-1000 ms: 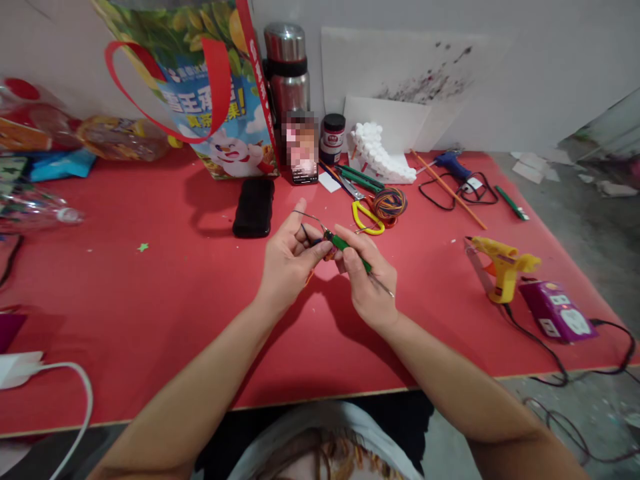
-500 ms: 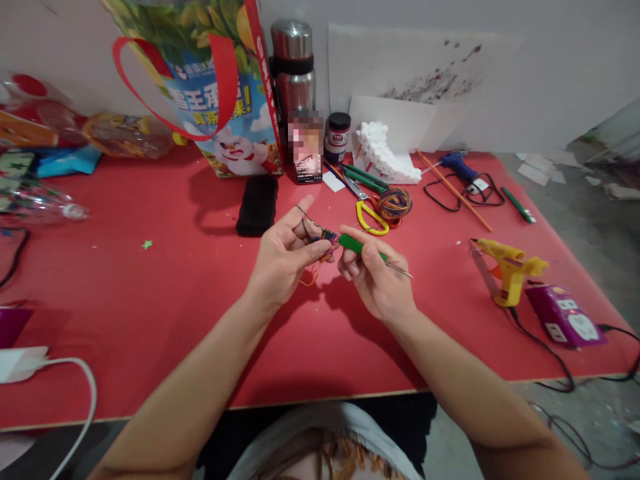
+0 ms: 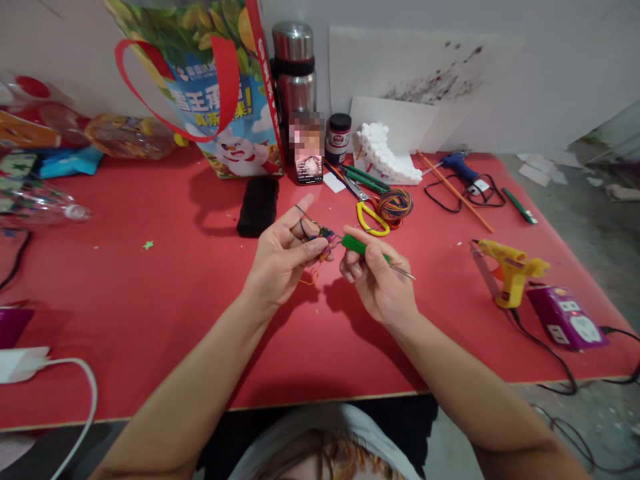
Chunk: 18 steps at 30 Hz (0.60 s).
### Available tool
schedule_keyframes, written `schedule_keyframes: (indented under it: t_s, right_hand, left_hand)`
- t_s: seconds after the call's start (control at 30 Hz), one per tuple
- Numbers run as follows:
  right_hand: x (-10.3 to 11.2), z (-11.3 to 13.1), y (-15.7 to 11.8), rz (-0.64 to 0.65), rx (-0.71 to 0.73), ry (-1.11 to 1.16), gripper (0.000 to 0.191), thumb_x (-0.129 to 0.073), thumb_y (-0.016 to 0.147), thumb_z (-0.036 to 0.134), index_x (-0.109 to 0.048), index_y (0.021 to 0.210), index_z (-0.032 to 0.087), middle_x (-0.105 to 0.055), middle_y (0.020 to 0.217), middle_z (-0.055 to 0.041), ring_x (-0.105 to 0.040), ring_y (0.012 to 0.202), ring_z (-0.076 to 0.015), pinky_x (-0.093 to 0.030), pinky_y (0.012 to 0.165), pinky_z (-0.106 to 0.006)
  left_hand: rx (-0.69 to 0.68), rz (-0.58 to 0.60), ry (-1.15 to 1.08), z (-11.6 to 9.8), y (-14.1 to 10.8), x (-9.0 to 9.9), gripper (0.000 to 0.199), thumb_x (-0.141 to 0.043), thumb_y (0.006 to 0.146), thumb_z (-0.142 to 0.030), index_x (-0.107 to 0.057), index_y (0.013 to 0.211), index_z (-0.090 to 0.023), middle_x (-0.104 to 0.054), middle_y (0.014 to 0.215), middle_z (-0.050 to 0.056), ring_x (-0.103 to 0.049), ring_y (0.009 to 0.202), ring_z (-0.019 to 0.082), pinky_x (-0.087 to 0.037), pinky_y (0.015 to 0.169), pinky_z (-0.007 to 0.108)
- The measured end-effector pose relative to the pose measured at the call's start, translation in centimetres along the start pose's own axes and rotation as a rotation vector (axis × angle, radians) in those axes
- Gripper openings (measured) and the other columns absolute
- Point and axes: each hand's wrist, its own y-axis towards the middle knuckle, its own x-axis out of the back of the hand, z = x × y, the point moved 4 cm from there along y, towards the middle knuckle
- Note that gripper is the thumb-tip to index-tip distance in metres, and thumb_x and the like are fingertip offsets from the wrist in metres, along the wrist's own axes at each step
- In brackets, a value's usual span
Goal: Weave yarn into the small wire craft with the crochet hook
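Observation:
My left hand (image 3: 280, 260) pinches a small multicoloured crochet piece (image 3: 327, 241) between thumb and fingers. A dark strand of yarn runs over its raised index finger, and an orange tail hangs below. In my right hand (image 3: 380, 277) is a green-handled crochet hook (image 3: 357, 245), gripped by the thumb and fingers. One metal end of the hook points at the crochet piece and the other sticks out to the right past my hand. A ball of variegated yarn (image 3: 395, 204) lies beyond, beside yellow-handled scissors (image 3: 373, 220).
On the red table (image 3: 175, 320) a phone (image 3: 309, 150) leans against a steel flask (image 3: 295, 73). A black case (image 3: 257, 207) lies left of it, before a large bag (image 3: 230, 100). A yellow glue gun (image 3: 513, 267) and purple power strip (image 3: 567, 317) stand right.
My right hand has shifted slightly to the right with the crochet hook, widening the space to the crochet piece so the metal tip shows. My left hand has barely moved.

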Motion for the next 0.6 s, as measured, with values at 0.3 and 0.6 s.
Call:
schedule_keyframes:
  t_s: [0.3,0.6]
  right_hand:
    - [0.16,-0.07,-0.19,0.033,0.053,-0.030,0.028,-0.071,0.100,0.042,-0.083,0.122,0.029,-0.064,0.080,-0.0008,-0.051,0.065,-0.0109,-0.047,0.061,-0.029]
    - [0.17,0.16,-0.31,0.048,0.103,-0.071,0.026,-0.069,0.102,0.039,-0.082,0.123,0.030,-0.064,0.080,-0.0006,-0.052,0.065,-0.0109,-0.046,0.061,-0.030]
  left_hand:
    - [0.008,-0.003,0.000,-0.48,-0.01,0.36,0.081,-0.093,0.065,-0.006,-0.067,0.142,-0.014,-0.067,0.079,-0.005,-0.070,0.063,0.011,-0.064,0.060,0.022]
    - [0.004,0.002,0.014,-0.97,0.11,0.33,0.087,-0.094,0.064,-0.006,-0.064,0.145,-0.012,-0.068,0.075,-0.005,-0.070,0.062,0.013,-0.063,0.059,0.022]
